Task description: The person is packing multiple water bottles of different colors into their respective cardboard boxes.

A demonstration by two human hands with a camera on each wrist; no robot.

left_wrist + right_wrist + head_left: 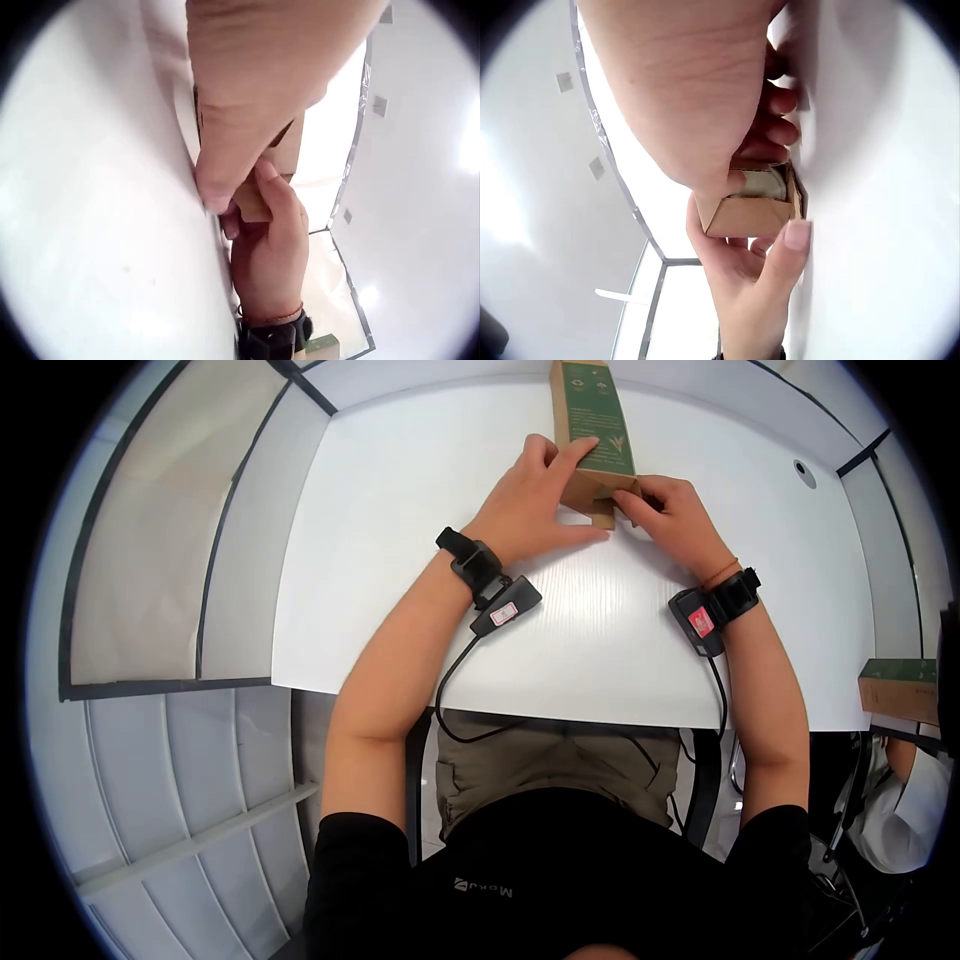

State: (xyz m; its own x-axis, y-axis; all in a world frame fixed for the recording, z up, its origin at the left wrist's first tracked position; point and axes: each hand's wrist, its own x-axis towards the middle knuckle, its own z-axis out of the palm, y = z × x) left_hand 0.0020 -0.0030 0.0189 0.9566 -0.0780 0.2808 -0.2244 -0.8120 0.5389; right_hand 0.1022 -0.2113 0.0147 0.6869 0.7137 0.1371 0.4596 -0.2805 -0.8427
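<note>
A long cardboard box (pixel 597 420), green printed on top and brown at the sides, lies lengthwise on the white table with its near end open. My left hand (pixel 535 505) holds it from the left, one finger over the green top and the thumb low by the lowered end flap (pixel 603 520). At the right corner of that end, my right hand (pixel 680 520) grips the box, its thumb at the opening. Something pale (pixel 763 182) shows inside the open end in the right wrist view. Parts of the right fingers are hidden behind the box.
Low panels (pixel 240 530) border the white table (pixel 400 650). A round cable hole (pixel 804 472) is at the back right. Another green and brown box (pixel 898 695) stands at the right edge. Cables (pixel 440 695) hang from both wrist cameras. Part of another person (pixel 900 820) shows at lower right.
</note>
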